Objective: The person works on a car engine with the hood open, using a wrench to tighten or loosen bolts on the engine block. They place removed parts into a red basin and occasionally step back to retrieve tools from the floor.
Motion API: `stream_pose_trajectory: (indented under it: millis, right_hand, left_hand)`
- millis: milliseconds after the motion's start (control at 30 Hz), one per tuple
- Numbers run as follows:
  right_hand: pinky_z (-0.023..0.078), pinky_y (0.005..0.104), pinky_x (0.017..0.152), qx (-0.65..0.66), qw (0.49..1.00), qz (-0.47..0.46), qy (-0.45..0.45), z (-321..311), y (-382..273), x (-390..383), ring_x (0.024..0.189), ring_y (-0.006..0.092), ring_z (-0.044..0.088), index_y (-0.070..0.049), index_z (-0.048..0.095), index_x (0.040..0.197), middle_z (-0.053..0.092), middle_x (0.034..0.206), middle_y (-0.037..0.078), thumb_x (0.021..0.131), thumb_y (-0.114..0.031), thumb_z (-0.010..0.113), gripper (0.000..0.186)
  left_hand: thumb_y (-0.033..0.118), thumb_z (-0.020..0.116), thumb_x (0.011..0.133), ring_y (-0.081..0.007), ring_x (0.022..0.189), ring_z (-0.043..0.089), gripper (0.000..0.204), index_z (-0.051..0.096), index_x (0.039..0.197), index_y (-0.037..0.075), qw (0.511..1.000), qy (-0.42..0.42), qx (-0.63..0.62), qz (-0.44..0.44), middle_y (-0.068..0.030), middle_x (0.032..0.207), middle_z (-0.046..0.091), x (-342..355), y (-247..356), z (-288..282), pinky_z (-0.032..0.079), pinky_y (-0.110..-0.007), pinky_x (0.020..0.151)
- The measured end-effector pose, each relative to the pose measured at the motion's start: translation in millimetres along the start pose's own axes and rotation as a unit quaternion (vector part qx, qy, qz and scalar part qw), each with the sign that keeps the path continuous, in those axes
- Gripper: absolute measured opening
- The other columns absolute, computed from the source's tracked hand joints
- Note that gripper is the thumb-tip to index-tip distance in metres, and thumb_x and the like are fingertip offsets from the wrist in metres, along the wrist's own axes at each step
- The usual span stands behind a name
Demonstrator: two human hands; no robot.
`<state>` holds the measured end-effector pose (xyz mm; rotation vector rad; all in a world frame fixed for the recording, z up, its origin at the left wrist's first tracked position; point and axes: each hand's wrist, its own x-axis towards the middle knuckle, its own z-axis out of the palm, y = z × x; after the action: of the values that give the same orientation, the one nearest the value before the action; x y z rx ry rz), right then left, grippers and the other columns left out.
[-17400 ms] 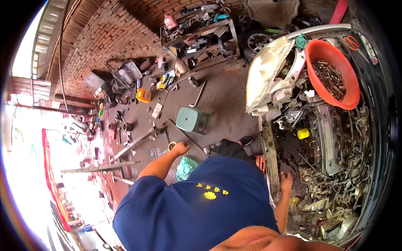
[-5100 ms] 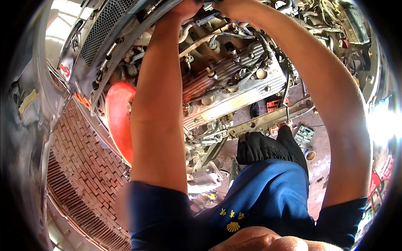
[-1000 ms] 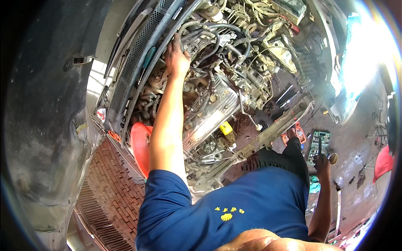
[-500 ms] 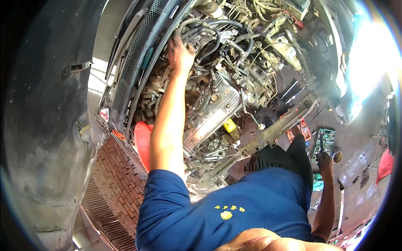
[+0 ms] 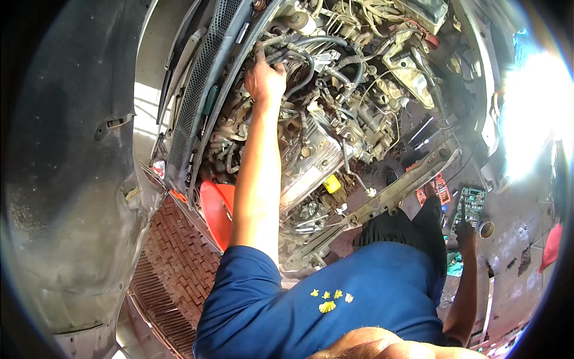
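My left hand (image 5: 266,79) reaches into the engine bay, thumb apart from its fingers, with its fingertips against black hoses (image 5: 302,51) near the mesh cowl strip (image 5: 197,96). Below and right of it lies the metal valve cover (image 5: 308,164), with a yellow cylindrical item (image 5: 332,183) beside it. Low on the right, my right hand (image 5: 465,238) is closed on a long dark tool (image 5: 462,212), held out over the floor.
A red basin (image 5: 218,209) sits behind my left forearm. A raised dark panel (image 5: 72,191) fills the left. A crossmember (image 5: 412,179) runs diagonally ahead of my body. Open tool cases (image 5: 475,200) and a round can (image 5: 487,230) lie on the floor (image 5: 514,245).
Five seconds ago both hands were in the engine bay; now my right hand is lowered, holding a tool. Over the last second my left hand and the engine shifted slightly rightward in view.
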<state>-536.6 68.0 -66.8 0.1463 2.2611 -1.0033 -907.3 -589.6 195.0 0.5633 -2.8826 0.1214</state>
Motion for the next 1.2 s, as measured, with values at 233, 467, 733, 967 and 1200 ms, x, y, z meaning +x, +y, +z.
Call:
stream_pose_trajectory:
  millis: [233,467,733,967,1200]
  right_hand:
    - [0.055,0.0401,0.067,-0.099,0.995,-0.017,-0.002,-17.5,-32.2,2.6,0.078,0.0279,0.069,-0.008,0.069,0.098,0.069,0.092,0.009,0.088,-0.009,0.057,0.016]
    - [0.046,0.0426,0.06,-0.087,0.985,-0.125,0.075,-14.2,40.0,-16.8,0.065,0.0289,0.06,-0.005,0.064,0.088,0.054,0.066,0.009,0.098,-0.021,0.053,0.022]
    - [0.049,0.0324,0.054,0.131,0.981,0.144,0.023,-26.3,104.4,-31.5,0.063,0.015,0.06,-0.003,0.065,0.097,0.062,0.075,0.004,0.102,-0.024,0.056,0.024]
    - [0.05,0.0405,0.061,0.09,0.991,0.093,0.026,-22.0,170.8,-52.9,0.066,0.0263,0.064,-0.005,0.062,0.085,0.065,0.076,0.011,0.098,-0.019,0.056,0.02]
    - [0.049,0.0448,0.062,-0.111,0.991,-0.077,0.013,-38.8,97.1,-45.0,0.075,0.0328,0.065,-0.005,0.063,0.088,0.065,0.084,0.015,0.1,-0.021,0.056,0.021]
  left_hand:
    - [0.03,0.071,0.085,-0.0454,0.109,0.068,0.072,0.05,0.153,0.018,0.999,-0.051,-0.009,0.005,-0.025,0.116,0.072,7.5,-9.9,-15.9,0.053,-0.052,0.095]
    - [0.022,0.074,0.083,-0.0449,0.122,0.06,0.066,0.054,0.144,0.003,0.978,0.173,-0.076,0.089,-0.0248,0.13,0.065,-45.3,-50.4,11.4,0.046,-0.05,0.106]
    - [0.044,0.075,0.09,-0.037,0.116,0.065,0.044,0.074,0.12,0.013,0.987,0.139,0.042,0.07,-0.0182,0.124,0.07,-54.2,-119.9,11.0,0.05,-0.049,0.099]
    - [0.053,0.058,0.098,-0.0419,0.086,0.072,0.04,0.075,0.114,0.021,0.997,0.051,0.043,-0.033,-0.0189,0.09,0.076,-58.1,-105.4,9.6,0.055,-0.054,0.075]
    - [0.024,0.069,0.095,-0.0385,0.095,0.07,0.026,0.073,0.113,0.006,0.948,0.235,-0.199,0.081,-0.0188,0.101,0.075,-118.4,-94.1,-7.3,0.055,-0.046,0.08]
